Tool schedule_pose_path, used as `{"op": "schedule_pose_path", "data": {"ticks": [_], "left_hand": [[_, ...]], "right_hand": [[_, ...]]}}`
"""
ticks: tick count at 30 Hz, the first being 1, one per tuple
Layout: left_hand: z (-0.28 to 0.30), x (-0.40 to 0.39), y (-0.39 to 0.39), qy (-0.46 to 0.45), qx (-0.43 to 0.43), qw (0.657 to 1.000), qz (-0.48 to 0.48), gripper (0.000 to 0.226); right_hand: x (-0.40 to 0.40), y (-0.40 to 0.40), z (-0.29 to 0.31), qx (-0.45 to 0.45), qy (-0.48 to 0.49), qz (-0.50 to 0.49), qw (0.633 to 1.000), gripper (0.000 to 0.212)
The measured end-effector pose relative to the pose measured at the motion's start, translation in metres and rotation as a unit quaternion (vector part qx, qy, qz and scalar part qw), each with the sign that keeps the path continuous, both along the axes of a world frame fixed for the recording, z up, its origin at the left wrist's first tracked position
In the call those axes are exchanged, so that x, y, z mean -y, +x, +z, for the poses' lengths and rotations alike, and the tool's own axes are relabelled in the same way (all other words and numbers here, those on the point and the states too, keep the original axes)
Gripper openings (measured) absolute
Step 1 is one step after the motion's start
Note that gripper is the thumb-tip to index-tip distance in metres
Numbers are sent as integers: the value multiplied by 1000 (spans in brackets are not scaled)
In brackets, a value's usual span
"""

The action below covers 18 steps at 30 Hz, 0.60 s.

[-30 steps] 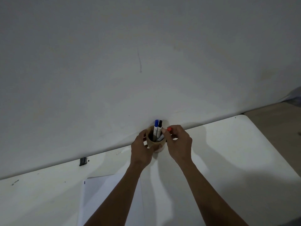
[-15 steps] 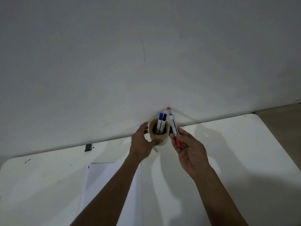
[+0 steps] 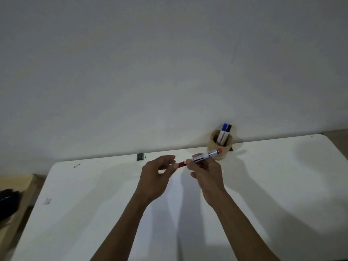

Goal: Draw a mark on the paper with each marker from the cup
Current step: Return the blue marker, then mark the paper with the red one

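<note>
The red marker (image 3: 201, 157) is held in the air above the table (image 3: 282, 176), just near of the cup (image 3: 220, 145), between the two hands. It lies almost level, its long axis running left to right and rising a little toward the far right: the red cap (image 3: 181, 164) points left at the left hand (image 3: 157, 176), the red butt end points right toward the cup. The right hand (image 3: 206, 173) is closed around the white barrel near the middle; the left hand has thumb and fingertips pinched at the tip of the cap, though whether they truly clamp it is hard to tell. By the look of it the step in hand is pulling the cap off. A marker like this should be light, stiff and rather smooth — best held as now, firmly round the barrel with one hand, the cap pinched by the other and drawn straight along the axis, since a snug cap may give suddenly. The blue marker (image 3: 222, 133) and black marker (image 3: 227, 132) stand in the cup at the far edge of the table, caps up, leaning slightly right. The paper (image 3: 178, 219) lies on the table beneath the forearms — no mark shows on its visible part.
</note>
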<state>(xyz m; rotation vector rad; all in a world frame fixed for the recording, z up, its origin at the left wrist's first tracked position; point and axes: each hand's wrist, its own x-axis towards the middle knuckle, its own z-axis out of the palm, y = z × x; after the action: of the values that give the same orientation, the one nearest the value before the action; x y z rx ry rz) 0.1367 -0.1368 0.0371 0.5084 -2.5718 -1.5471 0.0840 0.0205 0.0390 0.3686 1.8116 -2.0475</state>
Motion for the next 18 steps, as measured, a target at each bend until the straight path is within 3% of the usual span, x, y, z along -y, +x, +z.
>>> {"op": "schedule_pose_path", "data": {"ticks": [5,10,18], "left_hand": [[-2,31,36,-26,-28,999,16,27],[-10,64,64,-21,-49,998,16,17],[-14,97,90,-86,-87,990,-64,21]], "right_hand": [[40,38,0,0,-18,17,1000,22],[66,65,0,-1,-41,27,999,12],[94,94,1,-11,-55,15,998,10]]}}
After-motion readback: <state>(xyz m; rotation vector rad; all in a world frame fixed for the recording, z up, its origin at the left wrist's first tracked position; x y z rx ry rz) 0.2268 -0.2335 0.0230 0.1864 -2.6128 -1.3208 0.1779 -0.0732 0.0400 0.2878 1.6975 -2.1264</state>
